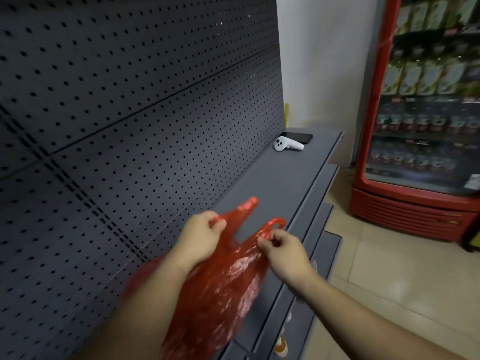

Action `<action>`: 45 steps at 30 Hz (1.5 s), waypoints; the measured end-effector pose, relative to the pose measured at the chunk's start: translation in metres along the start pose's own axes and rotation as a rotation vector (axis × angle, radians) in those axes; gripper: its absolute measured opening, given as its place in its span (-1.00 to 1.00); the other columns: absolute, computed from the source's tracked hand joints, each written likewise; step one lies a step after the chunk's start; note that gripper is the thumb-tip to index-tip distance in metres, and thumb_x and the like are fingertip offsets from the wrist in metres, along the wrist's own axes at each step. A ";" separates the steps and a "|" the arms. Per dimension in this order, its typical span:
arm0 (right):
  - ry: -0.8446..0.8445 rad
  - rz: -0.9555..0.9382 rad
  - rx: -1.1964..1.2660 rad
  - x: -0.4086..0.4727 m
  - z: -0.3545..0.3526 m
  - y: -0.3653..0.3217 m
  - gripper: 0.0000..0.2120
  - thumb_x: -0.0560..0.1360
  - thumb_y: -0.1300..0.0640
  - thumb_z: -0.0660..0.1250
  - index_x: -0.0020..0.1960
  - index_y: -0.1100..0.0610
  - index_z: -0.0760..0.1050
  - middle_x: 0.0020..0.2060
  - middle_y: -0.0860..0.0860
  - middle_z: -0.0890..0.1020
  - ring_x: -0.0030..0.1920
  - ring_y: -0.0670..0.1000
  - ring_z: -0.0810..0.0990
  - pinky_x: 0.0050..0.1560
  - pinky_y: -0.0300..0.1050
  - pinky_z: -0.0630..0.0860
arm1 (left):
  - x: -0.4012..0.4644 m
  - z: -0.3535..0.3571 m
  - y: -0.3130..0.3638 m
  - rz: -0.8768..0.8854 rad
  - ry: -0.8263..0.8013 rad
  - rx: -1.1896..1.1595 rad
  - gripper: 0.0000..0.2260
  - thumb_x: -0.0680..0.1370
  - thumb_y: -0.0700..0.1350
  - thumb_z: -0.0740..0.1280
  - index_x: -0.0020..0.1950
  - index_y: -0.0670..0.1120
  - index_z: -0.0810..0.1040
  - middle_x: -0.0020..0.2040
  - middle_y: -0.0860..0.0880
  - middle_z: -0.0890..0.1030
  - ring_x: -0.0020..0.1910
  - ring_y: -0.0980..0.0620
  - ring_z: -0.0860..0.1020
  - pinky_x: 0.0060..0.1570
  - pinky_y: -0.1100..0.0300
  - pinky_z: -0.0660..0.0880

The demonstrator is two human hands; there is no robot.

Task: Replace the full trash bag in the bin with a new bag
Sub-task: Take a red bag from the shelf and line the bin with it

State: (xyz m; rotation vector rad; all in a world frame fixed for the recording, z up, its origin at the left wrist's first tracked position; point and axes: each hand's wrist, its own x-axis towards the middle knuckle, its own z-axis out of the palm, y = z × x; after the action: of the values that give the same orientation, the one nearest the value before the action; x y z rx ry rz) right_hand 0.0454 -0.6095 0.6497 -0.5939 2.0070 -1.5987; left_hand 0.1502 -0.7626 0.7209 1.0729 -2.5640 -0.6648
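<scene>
A thin red plastic bag (220, 281) with two handle loops hangs in the air in front of a dark grey shelf (280, 178). My left hand (201, 236) pinches the bag's left handle between thumb and fingers. My right hand (283, 252) pinches the right handle loop, a short way apart from the left hand. The bag droops down and to the left, crumpled and blurred. No trash bin is in view.
A dark pegboard wall (117, 113) backs the shelf. At the shelf's far end lie a white controller (287, 145) and a black phone (298, 137). Lower shelf tiers step out to the right. A red drinks fridge (420, 126) stands on the tiled floor (389, 281).
</scene>
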 end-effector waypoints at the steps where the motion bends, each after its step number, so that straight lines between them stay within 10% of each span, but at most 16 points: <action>1: 0.019 -0.028 0.051 -0.007 -0.010 -0.006 -0.73 0.53 0.13 0.40 -0.30 0.18 0.48 -0.44 -0.02 0.47 -0.41 -0.07 0.40 -0.34 -0.15 0.36 | -0.005 -0.013 0.005 0.008 0.052 -0.052 -0.92 0.60 -0.05 0.35 -0.03 0.01 0.63 -0.17 0.12 0.65 -0.18 0.05 0.62 -0.28 0.25 0.41; 9: 0.222 -0.320 0.316 -0.111 -0.103 -0.065 -0.74 0.56 0.43 0.25 -0.15 0.13 0.56 -0.34 -0.02 0.64 -0.35 -0.12 0.54 -0.27 -0.25 0.46 | -0.094 -0.087 0.071 0.158 0.133 -0.568 -0.82 0.62 -0.17 0.30 -0.05 0.05 0.65 -0.19 0.04 0.72 -0.20 0.04 0.69 -0.11 0.06 0.64; 18: 0.293 -0.346 0.538 -0.257 -0.185 -0.080 -0.72 0.37 0.27 0.21 -0.07 0.20 0.68 -0.08 0.16 0.68 -0.09 0.08 0.60 -0.01 -0.07 0.47 | -0.208 -0.091 0.150 0.083 -0.102 -1.130 -0.81 0.44 -0.37 0.24 -0.25 -0.13 0.54 -0.43 -0.05 0.57 -0.45 0.00 0.54 -0.45 0.24 0.51; 23: 0.390 -0.341 0.487 -0.309 -0.231 -0.053 -0.86 0.51 0.07 0.39 -0.14 0.09 0.69 -0.18 0.04 0.72 -0.14 0.01 0.66 -0.06 -0.11 0.59 | -0.230 -0.046 0.176 0.057 -0.150 -1.023 -0.82 0.47 -0.04 0.50 -0.18 -0.15 0.68 -0.33 -0.11 0.68 -0.42 -0.03 0.63 -0.42 0.20 0.57; 35: 0.695 -0.080 0.107 -0.384 -0.354 0.083 -0.88 0.56 0.17 0.39 -0.15 0.06 0.62 -0.31 -0.08 0.71 -0.26 -0.15 0.65 -0.16 -0.21 0.53 | -0.297 0.121 0.191 0.038 -0.157 -0.778 -0.88 0.38 0.11 0.42 -0.18 0.13 0.70 -0.31 0.08 0.73 -0.33 0.09 0.70 -0.33 0.15 0.59; 45: 0.616 0.149 0.076 -0.426 -0.400 0.218 -0.85 0.56 0.16 0.39 -0.15 0.13 0.68 -0.18 0.17 0.74 -0.16 0.08 0.70 0.04 0.22 0.61 | -0.375 0.269 0.164 0.057 -0.246 -0.762 -0.80 0.50 0.19 0.38 -0.06 0.11 0.68 -0.25 0.06 0.73 -0.34 0.10 0.69 -0.41 0.11 0.57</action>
State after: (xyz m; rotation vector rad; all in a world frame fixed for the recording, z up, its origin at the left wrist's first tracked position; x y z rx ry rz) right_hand 0.1200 0.0033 0.5586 0.1031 2.3235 -1.9088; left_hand 0.1953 -0.3076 0.5453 0.6753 -2.1601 -1.6552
